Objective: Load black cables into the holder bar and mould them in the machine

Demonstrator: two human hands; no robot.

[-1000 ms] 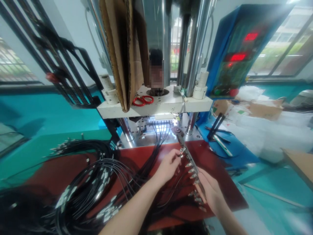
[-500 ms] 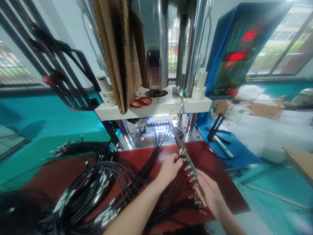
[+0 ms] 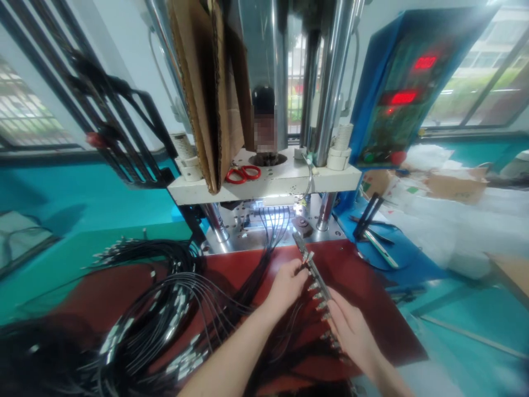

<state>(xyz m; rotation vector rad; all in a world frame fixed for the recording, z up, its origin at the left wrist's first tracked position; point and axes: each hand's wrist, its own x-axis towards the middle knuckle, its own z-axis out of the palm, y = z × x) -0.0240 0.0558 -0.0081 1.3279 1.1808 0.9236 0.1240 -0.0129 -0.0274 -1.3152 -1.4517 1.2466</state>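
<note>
Metal bar fixture (image 3: 313, 269): narrow, long, grey, lying diagonally over the red mat (image 3: 363, 286) on the table, far end pointing toward the press base. A row of small silver connectors (image 3: 318, 296) sticks out along its left edge, each on a thin black cable (image 3: 289, 331).

Left hand (image 3: 285, 286): fingers pinched on a connector near the bar's far end. Right hand (image 3: 351, 331): closed around the bar's near end, palm over it.

Loose black cable bundle (image 3: 157, 309) with silver ends spreads over the mat to the left; several cables run up into the lit opening of the press (image 3: 268, 182). Red-handled scissors (image 3: 243, 174) lie on the press's white platen. Blue control box (image 3: 397, 88) at right shows red digits, unreadable. No containers discernible.
</note>
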